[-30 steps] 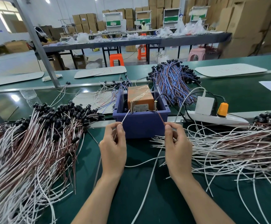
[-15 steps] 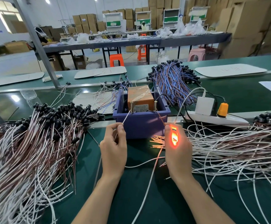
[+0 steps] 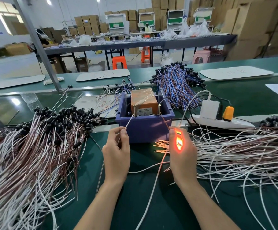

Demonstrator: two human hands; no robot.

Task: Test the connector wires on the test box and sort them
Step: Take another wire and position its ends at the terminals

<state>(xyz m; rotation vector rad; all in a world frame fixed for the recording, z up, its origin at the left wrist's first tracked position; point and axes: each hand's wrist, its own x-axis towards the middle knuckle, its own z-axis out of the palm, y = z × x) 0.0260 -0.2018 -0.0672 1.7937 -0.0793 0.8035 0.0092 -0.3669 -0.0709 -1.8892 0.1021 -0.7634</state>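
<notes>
The connector wire under test spans both hands in front of the blue bin that holds the orange test box, mid tabletop. The left hand has its fingers pinched on the white lead, whose tip meets the left metal post at the bin's near edge. The right hand has its fingers curled round the brown lead, which runs up to the right post, and round a connector that glows bright orange between them. The rest of the white wire trails down across the green mat between the forearms. To the left lies a thick heap of white and brown wires with black connector heads toward the bin; to the right a looser spread of wires reaches up to the right hand, bare ends just beside it. Behind the bin, a bundle of blue and brown wires rests on the belt. A white power strip sits right of the bin carrying a white adapter and an orange plug, its cables crossing toward the bin's rear corner.
</notes>
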